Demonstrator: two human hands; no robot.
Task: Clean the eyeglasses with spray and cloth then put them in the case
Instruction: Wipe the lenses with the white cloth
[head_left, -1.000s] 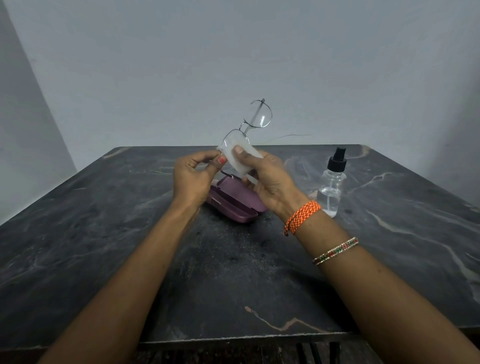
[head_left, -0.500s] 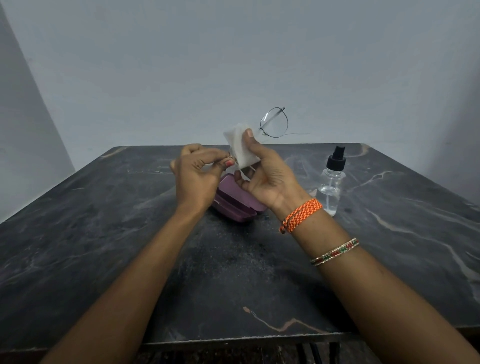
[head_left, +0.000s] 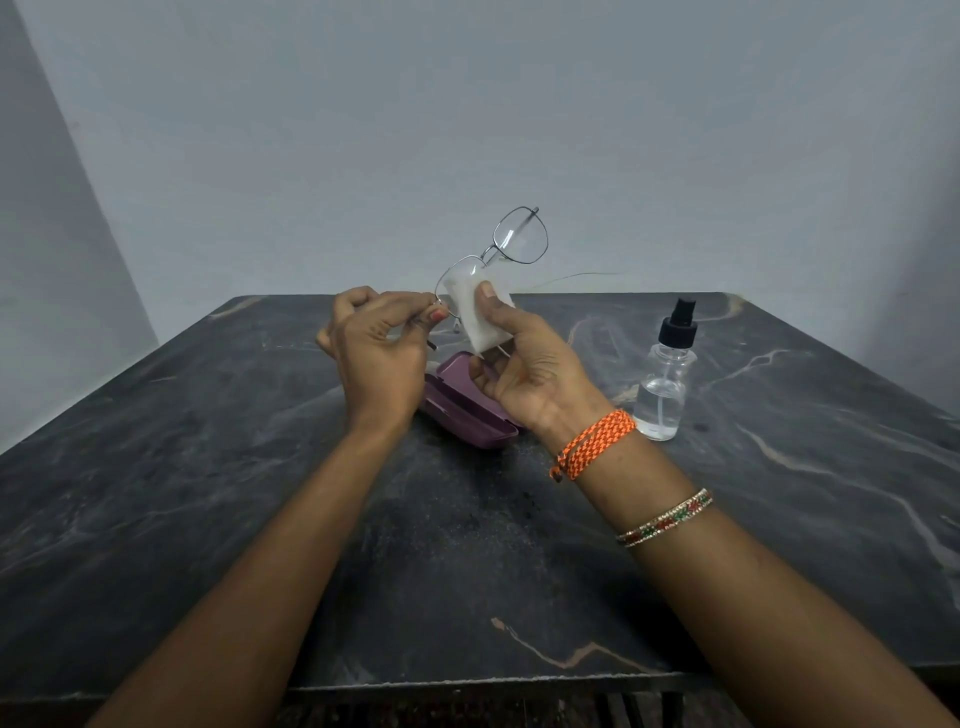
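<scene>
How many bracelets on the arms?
2, both on the right forearm: an orange braided bracelet at the wrist, and a beaded bangle further up. Left arm shows none; undersides hidden.

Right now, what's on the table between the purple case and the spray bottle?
Nothing rests there in the head view; only the right hand hangs above that stretch between case and bottle.

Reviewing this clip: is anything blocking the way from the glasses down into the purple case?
Only the person's own hands. The glasses are held up above the open case, which looks empty where visible. The left hand and the right hand, which holds the cloth, hang over part of it. The spray bottle stands off to the side.
</scene>
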